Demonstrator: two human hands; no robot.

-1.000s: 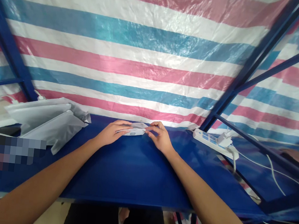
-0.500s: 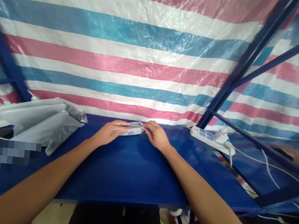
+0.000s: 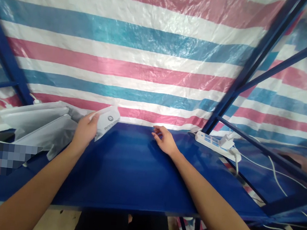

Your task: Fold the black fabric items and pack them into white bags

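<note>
A white box (image 3: 107,120) with a round dark logo and dark lettering is raised and tilted above the table's left half. My left hand (image 3: 86,128) is closed on its left end, with the thumb on top and the other fingers mostly hidden. Just left of that hand lie translucent frosted plastic bags (image 3: 44,120), overlapping one another. Over the middle of the blue table (image 3: 127,178), near its back edge, my right hand (image 3: 165,140) is half curled with its fingers apart. Nothing is in it.
A white power strip (image 3: 214,145) with a plugged-in adapter and white cables lies at the right. Blue metal posts (image 3: 229,90) frame both sides. Striped plastic sheeting (image 3: 136,69) hangs behind the table. Part of the left side is pixelated.
My left hand has lifted the white box and carried it left toward the plastic bags, tilting it. My right hand has let go of the box and stays near the same spot.
</note>
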